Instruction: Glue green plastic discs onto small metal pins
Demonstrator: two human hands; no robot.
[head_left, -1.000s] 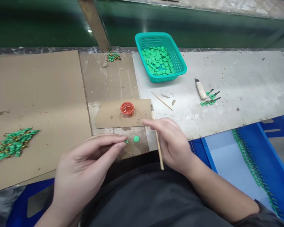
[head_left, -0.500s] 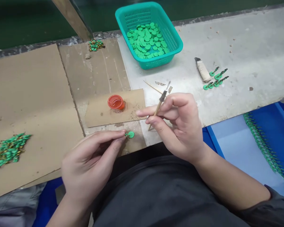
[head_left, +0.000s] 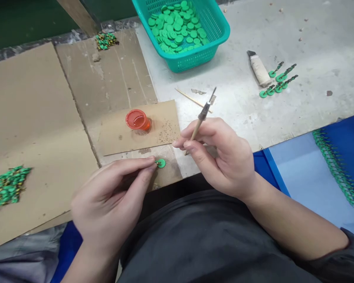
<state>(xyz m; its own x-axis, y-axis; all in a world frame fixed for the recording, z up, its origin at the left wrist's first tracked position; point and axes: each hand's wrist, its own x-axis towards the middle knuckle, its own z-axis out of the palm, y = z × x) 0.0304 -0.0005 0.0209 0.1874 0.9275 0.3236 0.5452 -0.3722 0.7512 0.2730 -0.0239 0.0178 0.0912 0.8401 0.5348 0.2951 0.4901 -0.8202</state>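
Note:
My left hand (head_left: 110,192) is closed, pinching a small painted piece with a green disc (head_left: 161,163) at its end; the fingertips hide most of it. In my right hand (head_left: 224,161) a thin wooden-handled tool (head_left: 204,112) with a dark wrapped collar and a slender metal tip is gripped between thumb and fingers. The tip points up and away from me, clear of the disc. Just beyond my hands, a red cup (head_left: 138,120) with liquid in it stands on a cardboard piece (head_left: 113,143). A wooden pick (head_left: 191,99) lies on the table behind the tool.
A teal basket (head_left: 191,64) of green discs stands at the back. Piles of small green-and-gold pieces lie at left (head_left: 8,186) and far left (head_left: 106,40). A wrapped cutter (head_left: 259,70) lies beside several disc-based pieces (head_left: 279,87). At right, a blue tray (head_left: 297,169) holds rows of them.
The right index finger, stretched out before, has curled in toward the tool. My left hand still pinches the piece. The whole view has shifted, with the table sitting higher in the picture.

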